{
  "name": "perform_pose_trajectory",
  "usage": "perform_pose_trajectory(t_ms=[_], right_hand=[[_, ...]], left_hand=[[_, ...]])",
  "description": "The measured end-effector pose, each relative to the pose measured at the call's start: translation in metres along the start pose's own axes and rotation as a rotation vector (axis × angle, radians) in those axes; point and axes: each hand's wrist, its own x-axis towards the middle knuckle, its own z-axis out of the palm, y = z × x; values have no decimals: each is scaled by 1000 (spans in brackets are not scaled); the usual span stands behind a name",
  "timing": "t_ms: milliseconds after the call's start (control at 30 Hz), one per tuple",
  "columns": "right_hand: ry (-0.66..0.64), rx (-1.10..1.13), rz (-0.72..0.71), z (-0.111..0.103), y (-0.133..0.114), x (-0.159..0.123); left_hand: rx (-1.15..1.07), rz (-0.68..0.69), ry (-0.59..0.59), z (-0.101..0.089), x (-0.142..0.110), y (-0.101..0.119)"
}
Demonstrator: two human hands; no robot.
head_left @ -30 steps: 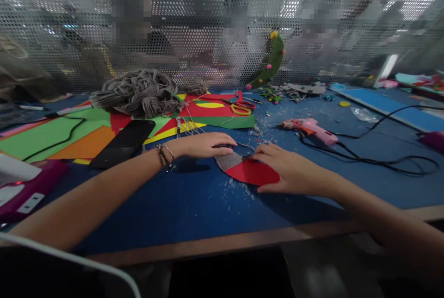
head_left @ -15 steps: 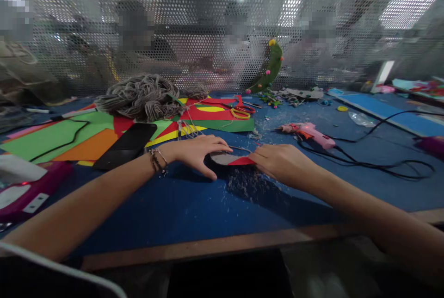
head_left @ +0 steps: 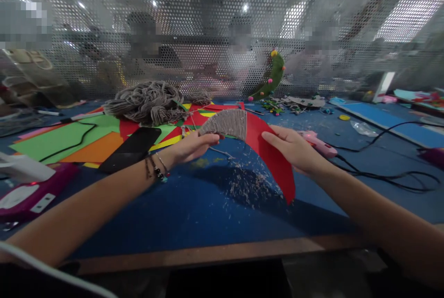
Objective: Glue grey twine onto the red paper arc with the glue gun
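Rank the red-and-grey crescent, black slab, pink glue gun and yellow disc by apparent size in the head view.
1. Red-and-grey crescent
2. Black slab
3. Pink glue gun, partly hidden behind the right hand
4. Yellow disc

I can see a crescent [head_left: 269, 152] raised above the tabletop [head_left: 166, 224], its back arched upward. Grey yarn [head_left: 227, 123] wraps the left stretch in close rows, ending at a straight edge; the rest is bare red, tapering down to a point on the right.

Both forearms [head_left: 100, 201] slant inward, the left hand [head_left: 192, 145] and right hand [head_left: 291, 147] apart, each curled in a grip.
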Motion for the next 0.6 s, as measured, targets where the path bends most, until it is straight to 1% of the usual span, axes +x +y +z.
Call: perform_pose_trajectory(t_ms=[67, 133, 267, 367, 433, 533, 600], right_hand=[[17, 175, 81, 7, 1, -1], [50, 276, 121, 11, 1, -1], [103, 342, 97, 16, 2, -2], [136, 367, 90, 20, 4, -2], [152, 380, 104, 21, 6, -2], [215, 363, 149, 18, 9, -1], [256, 335, 189, 14, 13, 0]], left_hand=[[-80, 14, 35, 5, 2, -3], [-141, 23, 37, 9, 3, -3], [-160, 11, 5, 20, 8, -5], [-75, -17, -15, 34, 11, -8], [17, -38, -41, 42, 12, -6], [196, -48, -112, 50, 7, 7], [335, -26, -135, 51, 2, 20]])
